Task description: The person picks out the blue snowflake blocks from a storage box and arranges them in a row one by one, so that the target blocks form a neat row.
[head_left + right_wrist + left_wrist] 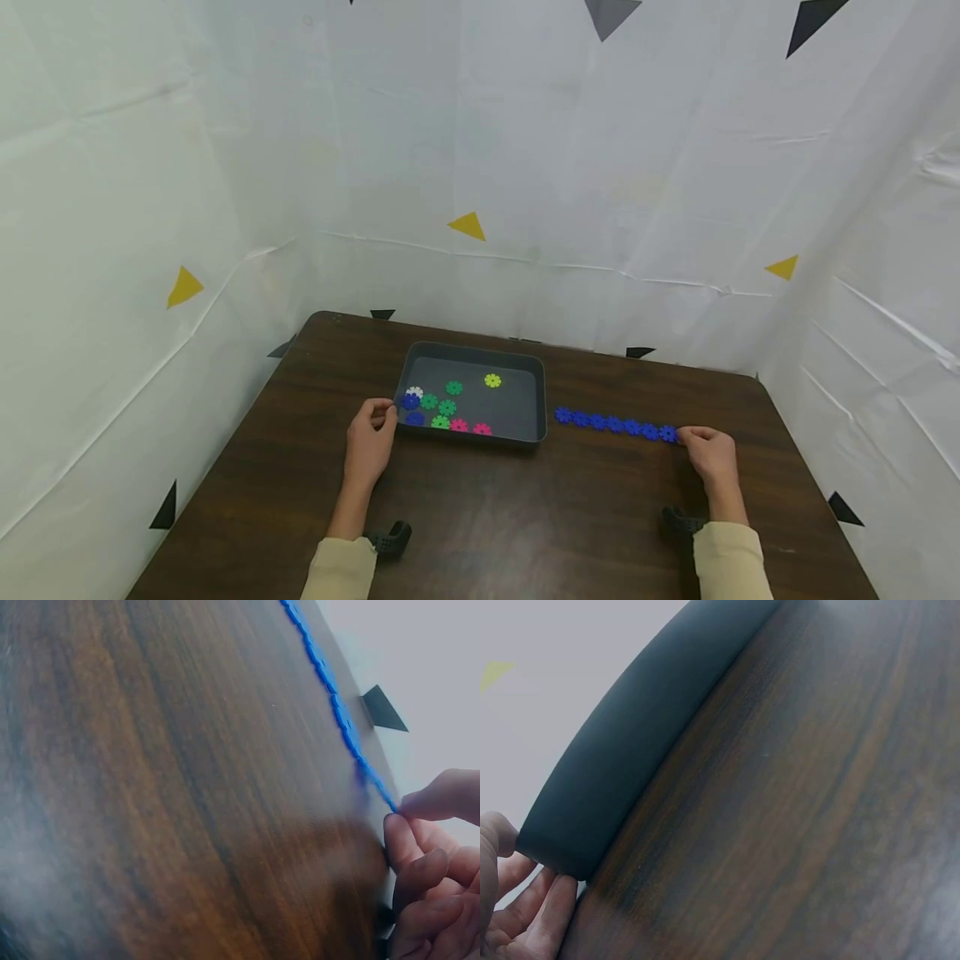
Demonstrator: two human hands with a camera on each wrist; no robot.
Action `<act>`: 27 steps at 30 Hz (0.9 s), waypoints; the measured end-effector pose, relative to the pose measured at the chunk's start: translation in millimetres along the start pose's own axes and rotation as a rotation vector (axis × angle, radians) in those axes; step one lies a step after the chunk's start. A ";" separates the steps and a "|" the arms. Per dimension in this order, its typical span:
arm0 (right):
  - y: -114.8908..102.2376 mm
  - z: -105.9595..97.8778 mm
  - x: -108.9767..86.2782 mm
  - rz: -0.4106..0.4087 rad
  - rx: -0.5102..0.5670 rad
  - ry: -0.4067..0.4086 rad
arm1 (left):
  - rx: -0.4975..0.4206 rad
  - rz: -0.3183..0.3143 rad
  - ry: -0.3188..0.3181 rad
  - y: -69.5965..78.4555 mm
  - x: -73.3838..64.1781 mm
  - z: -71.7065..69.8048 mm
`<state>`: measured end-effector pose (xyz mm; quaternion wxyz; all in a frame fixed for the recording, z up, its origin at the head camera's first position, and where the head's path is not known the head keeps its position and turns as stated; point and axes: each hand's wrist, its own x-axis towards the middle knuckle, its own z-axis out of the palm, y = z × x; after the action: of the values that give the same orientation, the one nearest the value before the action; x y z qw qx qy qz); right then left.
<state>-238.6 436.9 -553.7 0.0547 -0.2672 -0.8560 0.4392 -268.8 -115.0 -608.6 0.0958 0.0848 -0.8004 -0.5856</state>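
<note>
A row of several blue notched discs [614, 424], joined edge to edge, stretches to the right of the dark grey tray [517, 407]. My right hand [711, 457] pinches the disc at the row's right end between thumb and fingers. In the right wrist view the blue disc row [343, 726] slopes up slightly toward my fingertips. At the tray's left side, my left hand [370, 443] grips the near left corner. The left wrist view has the thumb at the tray rim and fingers against the tray wall [622, 750].
Inside the tray lie loose notched discs: yellow [492, 381], white [415, 392], blue [410, 402], several green [447, 407], and pink [482, 429]. Everything stands on a dark wooden table [480, 517]. White sheeting [525, 167] with coloured triangles hangs around it.
</note>
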 end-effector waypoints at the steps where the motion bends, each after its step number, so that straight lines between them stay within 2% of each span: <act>1: 0.0 0.2 -0.1 0.000 0.006 0.007 | 0.001 0.004 0.002 0.3 0.0 0.0; 5: 1.2 0.5 0.2 0.004 0.024 0.037 | 0.001 0.016 0.009 1.4 0.2 0.2; 14: 3.6 0.9 -1.7 0.000 0.063 0.053 | 0.003 -0.006 0.002 3.0 -0.3 1.1; 22: 3.5 0.3 -6.5 0.020 0.071 0.036 | 0.005 -0.006 0.004 3.0 0.0 1.2; 27: -4.2 1.9 -12.5 0.016 0.106 0.002 | 0.008 -0.010 0.007 2.6 -0.6 0.3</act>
<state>-230.3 427.2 -549.9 0.0662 -0.2713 -0.8293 0.4840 -268.4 -113.8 -606.3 0.0955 0.0912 -0.8020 -0.5826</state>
